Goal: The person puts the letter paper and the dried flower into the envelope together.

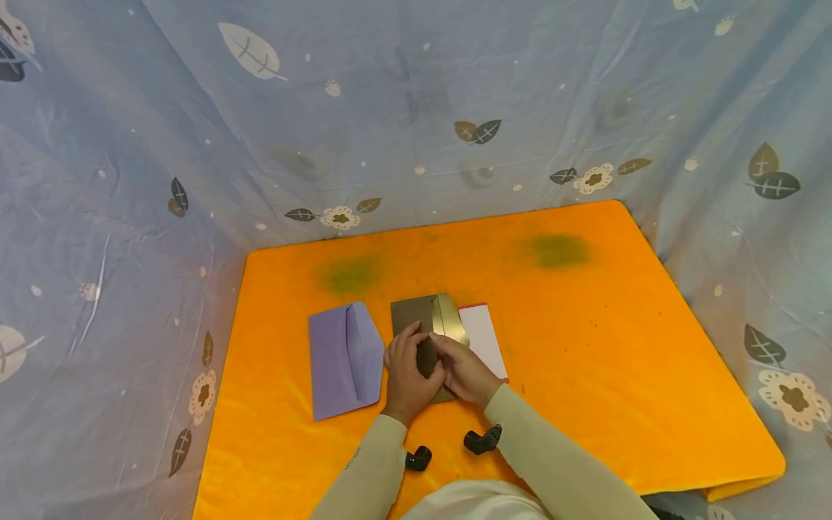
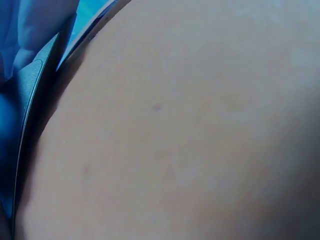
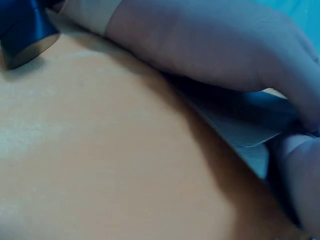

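Note:
A dark brown envelope [image 1: 411,310] lies before the person, its shiny gold-lined flap [image 1: 450,321] folded open to the right. Over its near half both hands meet. The left hand [image 1: 411,374] grips it from the left, thumb pointing across toward the other hand. From the right, the right hand [image 1: 466,370] pinches the envelope's side close to the left thumb. The right wrist view shows the left hand [image 3: 210,45] arched over the envelope [image 3: 235,122], with part of the right hand [image 3: 304,170] at its edge. Most fingertips are hidden.
A purple envelope [image 1: 330,361] with its flap open rests just left of the brown one. To the right lies a white paper piece [image 1: 484,339] with red ends, partly covered. An orange cloth [image 1: 585,361] covers the table; patterned curtains [image 1: 416,94] stand around it.

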Motion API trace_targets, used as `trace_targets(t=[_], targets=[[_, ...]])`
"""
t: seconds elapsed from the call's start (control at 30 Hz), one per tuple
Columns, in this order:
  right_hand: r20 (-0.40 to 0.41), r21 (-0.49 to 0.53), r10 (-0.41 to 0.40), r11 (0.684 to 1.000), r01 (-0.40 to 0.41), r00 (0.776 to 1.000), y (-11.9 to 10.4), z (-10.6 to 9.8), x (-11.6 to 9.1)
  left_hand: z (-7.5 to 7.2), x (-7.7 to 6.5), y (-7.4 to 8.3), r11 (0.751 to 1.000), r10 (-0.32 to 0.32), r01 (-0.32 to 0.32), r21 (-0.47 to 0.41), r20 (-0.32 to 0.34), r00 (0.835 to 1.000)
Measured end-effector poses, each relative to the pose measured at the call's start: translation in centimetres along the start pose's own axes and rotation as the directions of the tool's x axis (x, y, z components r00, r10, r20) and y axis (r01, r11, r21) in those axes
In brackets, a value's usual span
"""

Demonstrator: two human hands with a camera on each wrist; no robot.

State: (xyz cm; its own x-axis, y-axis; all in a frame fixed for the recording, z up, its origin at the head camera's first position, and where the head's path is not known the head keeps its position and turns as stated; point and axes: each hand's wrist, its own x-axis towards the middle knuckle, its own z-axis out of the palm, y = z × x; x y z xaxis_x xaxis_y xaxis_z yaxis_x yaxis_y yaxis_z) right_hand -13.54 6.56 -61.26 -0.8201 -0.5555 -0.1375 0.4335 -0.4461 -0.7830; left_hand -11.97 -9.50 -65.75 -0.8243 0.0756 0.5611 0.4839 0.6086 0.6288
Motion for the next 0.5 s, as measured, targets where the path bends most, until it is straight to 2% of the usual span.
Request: trace_targets(t=[0.27,0.5], targets=[[-0.128,-0.107,0.046,0.992,-0.060,0.991,-1.6,-1.3,-1.0,-0.2,0.2,0.3,0.999,-0.038,0.038,0.022,0.045,0.998],[-0.170,-0.149,0.027,0.987,-0.053,0.985,-2.4,-2.1,-2.2,-0.4,0.3,0.5,0.998,-0.051,0.048,0.035,0.070,0.996]])
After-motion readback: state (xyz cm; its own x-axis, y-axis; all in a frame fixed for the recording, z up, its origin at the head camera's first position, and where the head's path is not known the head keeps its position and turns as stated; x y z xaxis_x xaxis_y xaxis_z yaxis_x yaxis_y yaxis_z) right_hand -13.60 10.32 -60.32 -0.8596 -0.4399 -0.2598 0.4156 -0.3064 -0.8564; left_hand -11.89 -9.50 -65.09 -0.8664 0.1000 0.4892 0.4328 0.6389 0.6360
